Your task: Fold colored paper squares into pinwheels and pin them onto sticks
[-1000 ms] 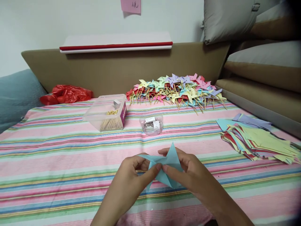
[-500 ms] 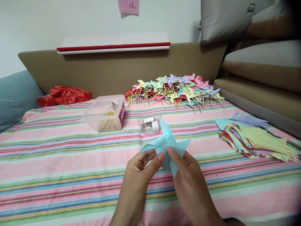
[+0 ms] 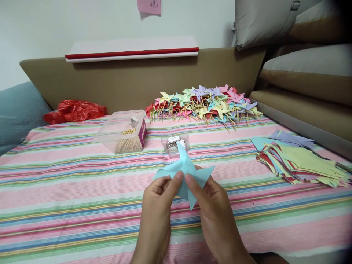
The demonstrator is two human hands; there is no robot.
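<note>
A light blue paper pinwheel (image 3: 183,164) is held above the striped cloth, its pointed blades spread out. My left hand (image 3: 162,192) pinches it from the left, thumb pressed near the centre. From the right, my right hand (image 3: 211,200) grips it too, with the thumb close beside the left one; the other fingers are mostly hidden behind the paper. Just beyond the pinwheel sits a small clear package (image 3: 168,143) with white labels and small metal pieces inside. One blade tip overlaps this package in view.
A clear plastic box (image 3: 110,141) of thin wooden sticks stands left of centre. Finished pinwheels on sticks (image 3: 203,104) are heaped at the back. Cut paper sheets (image 3: 299,163) lie stacked at right. A red plastic bag (image 3: 79,110) rests at back left; cushions (image 3: 308,82) border the right.
Both hands have shifted slightly left with the pinwheel. My left thumb has moved up to the pinwheel's centre, and the two thumbs are now side by side.
</note>
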